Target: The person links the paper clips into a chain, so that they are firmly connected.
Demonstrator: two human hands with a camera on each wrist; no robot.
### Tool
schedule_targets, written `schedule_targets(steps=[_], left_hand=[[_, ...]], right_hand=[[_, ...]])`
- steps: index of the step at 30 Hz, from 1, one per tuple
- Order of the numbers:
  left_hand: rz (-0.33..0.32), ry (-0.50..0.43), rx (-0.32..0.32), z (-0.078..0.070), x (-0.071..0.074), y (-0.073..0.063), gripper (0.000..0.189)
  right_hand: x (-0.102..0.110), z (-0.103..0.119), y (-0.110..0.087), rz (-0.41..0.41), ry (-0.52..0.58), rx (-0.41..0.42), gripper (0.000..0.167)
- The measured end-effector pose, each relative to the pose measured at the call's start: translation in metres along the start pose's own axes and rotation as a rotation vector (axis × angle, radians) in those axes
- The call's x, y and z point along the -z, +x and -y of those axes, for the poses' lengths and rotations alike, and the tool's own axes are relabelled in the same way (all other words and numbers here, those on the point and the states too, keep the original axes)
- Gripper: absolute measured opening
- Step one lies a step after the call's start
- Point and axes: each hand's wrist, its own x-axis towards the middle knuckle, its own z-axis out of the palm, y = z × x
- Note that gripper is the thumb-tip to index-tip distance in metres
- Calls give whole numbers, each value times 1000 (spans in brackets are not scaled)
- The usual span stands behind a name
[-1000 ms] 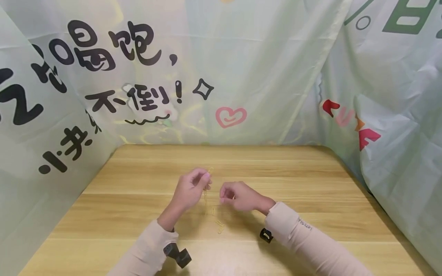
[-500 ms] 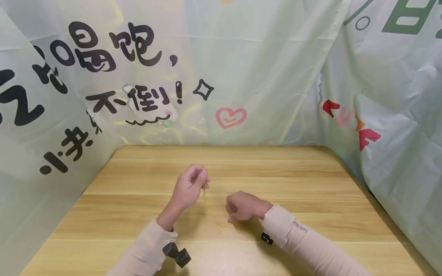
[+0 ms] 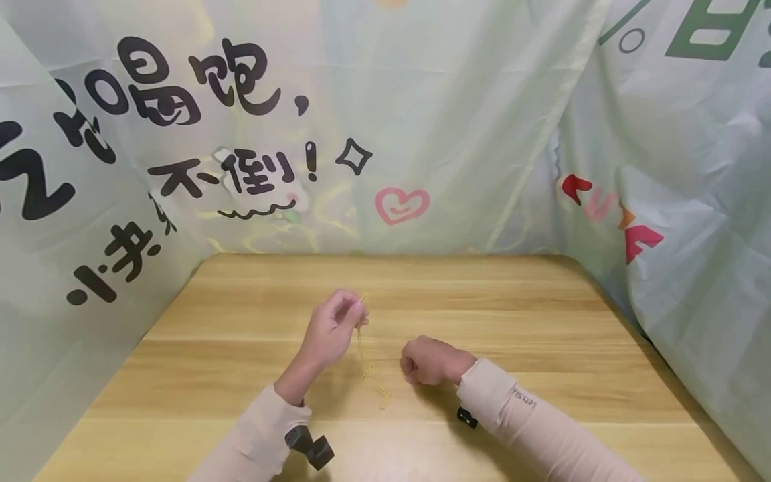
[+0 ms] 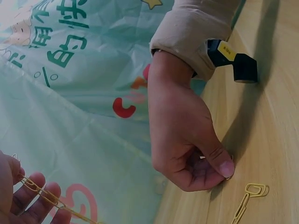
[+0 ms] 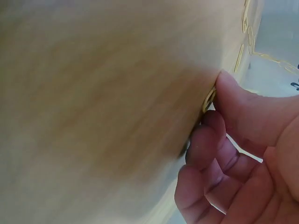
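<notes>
My left hand holds a chain of yellow paper clips above the table, and its lower part hangs down to the wood. In the left wrist view, linked clips of the chain run across the left fingers. Low over the table to the right, my right hand pinches a yellow paper clip between thumb and fingertip, at or just above the surface. Between the hands lie more yellow paper clips; from the head view I cannot tell whether they are linked.
The wooden table has printed cloth hanging along its back and sides. A small black device is strapped at the left cuff, another at the right cuff.
My right hand has moved down and to the right, away from the left hand, to the table. The left hand has shifted only slightly, with the chain still hanging from it.
</notes>
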Motion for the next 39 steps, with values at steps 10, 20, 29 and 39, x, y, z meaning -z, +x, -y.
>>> schedule_targets(steps=[10,20,29,39], left_hand=[[11,41,4,-1,0,2,7],[16,7,21,1,-2,-1,7],[12,11,7,1,-3,1,8],[25,34,15,3,-3,1,7]], right_hand=[[-2,0,0,30,-7,-62,36],[6,-1,2,-58,90,4,14],[25,0,0,-200,234,27,6],[34,1,-1,-216,389,46,22]])
